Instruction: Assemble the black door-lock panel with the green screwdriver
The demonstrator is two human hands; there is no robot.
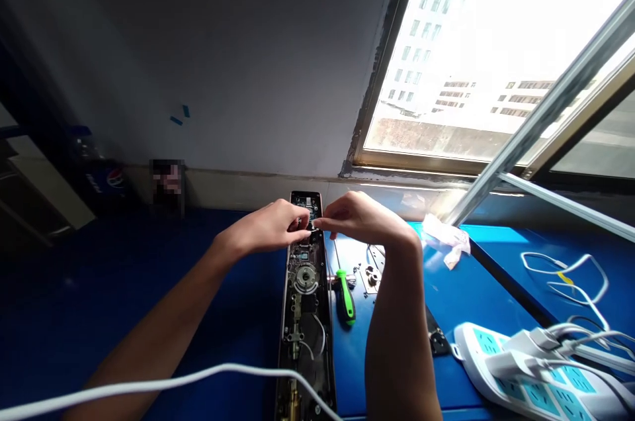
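A long, narrow dark housing with its inside exposed, like an opened electronic door lock (306,312), lies lengthwise in front of me. Circuit boards, a round metal part and thin white wires show inside it. Over its far end, my left hand (278,226) comes from the left with thumb and fingertips bent together. From the other side my right hand (354,216) meets it, finger and thumb pinched. Between the fingertips is a small whitish bit, too small to name. A screwdriver (346,298) with a green and black handle lies right of the housing.
Small screws and a metal plate (371,279) lie beyond the screwdriver on the blue tabletop (238,322). A white power strip (536,374) with plugs sits at the lower right. A white cable (198,378) crosses the foreground. A bottle (102,169) stands left; wall and window are behind.
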